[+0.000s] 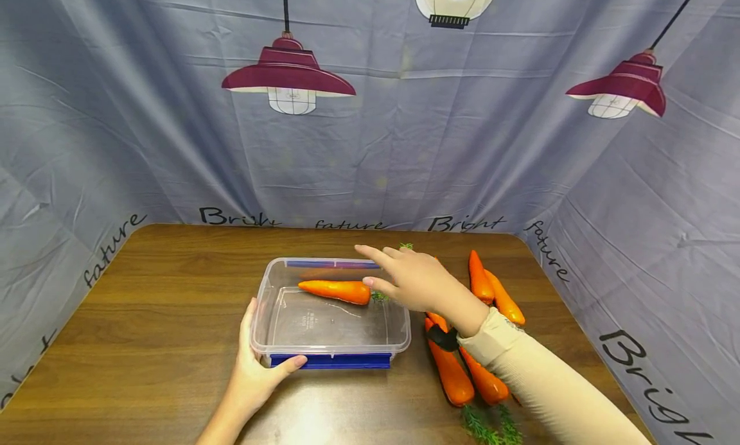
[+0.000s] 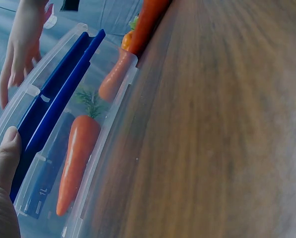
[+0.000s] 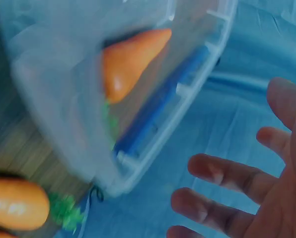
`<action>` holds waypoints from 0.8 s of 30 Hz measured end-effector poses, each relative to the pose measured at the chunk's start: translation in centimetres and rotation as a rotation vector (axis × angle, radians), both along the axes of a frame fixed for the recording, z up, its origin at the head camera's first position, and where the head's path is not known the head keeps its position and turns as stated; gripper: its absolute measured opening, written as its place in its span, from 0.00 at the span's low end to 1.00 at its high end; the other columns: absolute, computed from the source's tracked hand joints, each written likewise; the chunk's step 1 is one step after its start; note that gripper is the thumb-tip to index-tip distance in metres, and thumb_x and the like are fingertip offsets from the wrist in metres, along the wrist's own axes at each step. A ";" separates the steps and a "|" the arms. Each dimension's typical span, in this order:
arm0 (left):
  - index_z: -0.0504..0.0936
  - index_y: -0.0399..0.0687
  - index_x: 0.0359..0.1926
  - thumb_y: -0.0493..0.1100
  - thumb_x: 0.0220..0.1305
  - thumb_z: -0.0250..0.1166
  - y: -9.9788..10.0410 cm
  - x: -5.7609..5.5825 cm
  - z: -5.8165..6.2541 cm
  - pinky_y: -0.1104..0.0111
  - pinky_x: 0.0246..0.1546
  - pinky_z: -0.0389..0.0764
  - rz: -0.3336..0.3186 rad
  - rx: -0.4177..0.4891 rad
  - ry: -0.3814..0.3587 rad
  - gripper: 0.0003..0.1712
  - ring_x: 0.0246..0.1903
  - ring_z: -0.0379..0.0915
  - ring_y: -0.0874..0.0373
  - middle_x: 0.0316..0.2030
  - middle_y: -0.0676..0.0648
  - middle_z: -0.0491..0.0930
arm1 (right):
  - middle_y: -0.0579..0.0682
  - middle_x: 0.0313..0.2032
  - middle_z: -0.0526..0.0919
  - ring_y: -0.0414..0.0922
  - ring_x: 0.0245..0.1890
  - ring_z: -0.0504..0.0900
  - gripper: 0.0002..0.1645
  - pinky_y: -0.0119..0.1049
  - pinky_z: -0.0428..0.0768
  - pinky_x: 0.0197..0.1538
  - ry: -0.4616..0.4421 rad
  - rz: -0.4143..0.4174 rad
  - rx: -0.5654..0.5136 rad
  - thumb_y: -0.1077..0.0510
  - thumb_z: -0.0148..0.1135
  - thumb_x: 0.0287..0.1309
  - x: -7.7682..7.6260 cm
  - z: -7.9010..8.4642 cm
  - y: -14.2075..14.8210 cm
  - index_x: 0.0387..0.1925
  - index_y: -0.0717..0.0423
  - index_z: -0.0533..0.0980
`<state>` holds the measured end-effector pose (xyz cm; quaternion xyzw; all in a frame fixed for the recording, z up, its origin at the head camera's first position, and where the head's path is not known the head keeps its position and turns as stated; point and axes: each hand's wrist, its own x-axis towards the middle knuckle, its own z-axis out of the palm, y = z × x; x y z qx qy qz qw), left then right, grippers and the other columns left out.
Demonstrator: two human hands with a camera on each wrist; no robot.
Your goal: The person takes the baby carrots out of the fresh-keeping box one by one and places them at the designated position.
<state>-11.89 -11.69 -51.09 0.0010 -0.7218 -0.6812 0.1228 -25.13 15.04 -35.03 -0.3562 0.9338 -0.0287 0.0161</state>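
A clear plastic food container (image 1: pixel 291 350) with blue latches (image 1: pixel 347 361) stands lidless on the table. Inside it lies one orange carrot (image 1: pixel 341 291), its tip to the left and its green top to the right. My left hand (image 1: pixel 254 374) holds the container's front left corner, fingers along the left wall and thumb at the front latch. Above the container's right end, my right hand (image 1: pixel 424 284) hovers with fingers spread and nothing in them. The right wrist view shows that hand (image 3: pixel 257 183) beside the container, palm bare.
Right of the container lie several more carrots: a front group (image 1: pixel 453 381) partly under the right forearm, and a back pair (image 1: pixel 480 281). The brown wooden table (image 1: pixel 144 323) extends to the left. A grey-blue curtain (image 1: pixel 370 143) printed with lamps surrounds it.
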 end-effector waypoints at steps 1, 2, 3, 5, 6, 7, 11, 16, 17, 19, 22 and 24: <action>0.36 0.70 0.78 0.27 0.46 0.77 0.0 0.0 0.0 0.88 0.64 0.57 0.001 -0.001 -0.001 0.74 0.72 0.49 0.43 0.78 0.41 0.45 | 0.48 0.64 0.77 0.56 0.60 0.78 0.37 0.55 0.80 0.56 -0.007 0.015 0.012 0.31 0.45 0.70 -0.2 -0.1 -0.7 0.76 0.29 0.53; 0.36 0.70 0.78 0.27 0.46 0.77 0.0 0.0 0.0 0.88 0.64 0.58 0.002 -0.002 -0.002 0.74 0.72 0.50 0.44 0.78 0.40 0.46 | 0.49 0.64 0.77 0.56 0.59 0.78 0.37 0.55 0.80 0.56 -0.010 0.031 0.023 0.31 0.46 0.70 -0.3 -0.3 -1.3 0.76 0.30 0.53; 0.36 0.70 0.78 0.27 0.45 0.77 0.0 0.0 0.0 0.88 0.64 0.58 0.002 -0.002 -0.001 0.74 0.72 0.50 0.45 0.77 0.40 0.46 | 0.49 0.64 0.77 0.56 0.59 0.78 0.38 0.54 0.80 0.56 -0.013 0.048 0.037 0.32 0.47 0.70 -0.5 -0.4 -1.9 0.76 0.30 0.53; 0.37 0.70 0.78 0.27 0.45 0.77 0.0 0.0 -0.1 0.87 0.64 0.58 0.003 0.001 0.000 0.74 0.72 0.51 0.46 0.77 0.40 0.47 | 0.49 0.64 0.76 0.56 0.59 0.78 0.38 0.53 0.80 0.56 -0.027 0.075 0.070 0.32 0.49 0.69 -0.9 -0.9 -2.9 0.76 0.29 0.53; 0.37 0.70 0.78 0.27 0.45 0.77 0.0 0.0 -0.1 0.87 0.64 0.58 0.003 0.003 0.001 0.74 0.72 0.51 0.46 0.77 0.40 0.47 | 0.49 0.64 0.76 0.56 0.59 0.78 0.38 0.53 0.80 0.56 -0.039 0.083 0.088 0.33 0.49 0.69 -1.0 -1.0 -3.4 0.76 0.29 0.53; 0.37 0.70 0.78 0.27 0.45 0.77 0.0 0.0 -0.1 0.87 0.64 0.58 0.004 0.003 0.002 0.74 0.72 0.52 0.47 0.77 0.40 0.47 | 0.49 0.65 0.76 0.56 0.60 0.77 0.39 0.53 0.79 0.56 -0.053 0.091 0.100 0.33 0.51 0.69 -1.2 -1.2 -3.8 0.76 0.29 0.53; 0.37 0.70 0.78 0.27 0.45 0.77 -0.1 0.0 -0.1 0.87 0.65 0.58 0.004 0.008 0.005 0.74 0.72 0.51 0.47 0.77 0.41 0.47 | 0.46 0.64 0.77 0.52 0.58 0.79 0.41 0.51 0.80 0.55 -0.102 0.104 0.159 0.35 0.55 0.67 -1.8 -1.6 -5.1 0.76 0.29 0.52; 0.37 0.70 0.78 0.27 0.45 0.77 -0.1 0.0 -0.1 0.88 0.64 0.58 0.003 0.002 0.005 0.74 0.72 0.50 0.45 0.77 0.41 0.46 | 0.43 0.66 0.76 0.49 0.57 0.80 0.44 0.49 0.80 0.54 -0.144 0.094 0.225 0.36 0.60 0.64 -2.1 -1.8 -6.3 0.76 0.28 0.53; 0.37 0.70 0.78 0.27 0.45 0.77 -0.1 0.0 -0.1 0.88 0.64 0.58 0.003 0.003 0.004 0.74 0.72 0.50 0.45 0.77 0.41 0.46 | 0.43 0.65 0.77 0.49 0.56 0.81 0.44 0.48 0.81 0.53 -0.149 0.087 0.242 0.36 0.61 0.63 -2.2 -1.9 -6.6 0.76 0.27 0.53; 0.37 0.69 0.78 0.27 0.45 0.77 -0.1 -0.1 -0.1 0.88 0.65 0.58 0.004 0.002 0.003 0.74 0.72 0.50 0.45 0.77 0.41 0.46 | 0.43 0.62 0.79 0.47 0.53 0.82 0.45 0.48 0.81 0.50 -0.172 0.064 0.287 0.35 0.62 0.62 -2.3 -2.1 -7.1 0.75 0.24 0.52; 0.36 0.68 0.79 0.27 0.45 0.77 0.0 -0.1 -0.1 0.88 0.65 0.57 0.005 0.003 0.002 0.74 0.72 0.50 0.45 0.78 0.41 0.45 | 0.42 0.59 0.81 0.45 0.52 0.82 0.46 0.47 0.81 0.45 -0.225 0.013 0.362 0.33 0.61 0.61 -2.3 -2.5 -7.8 0.75 0.18 0.49; 0.36 0.68 0.79 0.27 0.45 0.77 0.0 -0.1 -0.1 0.88 0.65 0.57 0.006 -0.001 0.000 0.74 0.72 0.50 0.45 0.78 0.41 0.45 | 0.40 0.60 0.81 0.44 0.52 0.81 0.48 0.45 0.81 0.42 -0.260 -0.019 0.395 0.32 0.61 0.61 -2.3 -2.8 -8.2 0.74 0.15 0.46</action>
